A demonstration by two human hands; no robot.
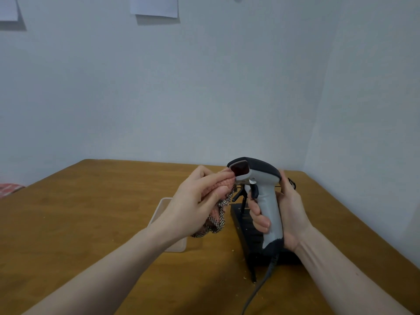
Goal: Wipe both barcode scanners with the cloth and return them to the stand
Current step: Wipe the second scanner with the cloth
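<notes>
My right hand [288,214] grips the handle of a grey and dark barcode scanner [261,178], held upright above the table with its red window facing left. My left hand [195,201] is shut on a pink checked cloth [219,214], pressing it against the scanner's window edge. The cloth's loose end hangs below my fingers. A black stand [245,230] sits on the table right under the scanner, partly hidden by it. The scanner's grey cable [256,289] trails down toward the table's front. A second scanner is not clearly visible.
A clear plastic tray [166,208] lies on the wooden table [91,223] behind my left wrist. Crumbs are scattered near the stand. Walls close the table in at the back and right. A red checked item [9,188] shows at the far left.
</notes>
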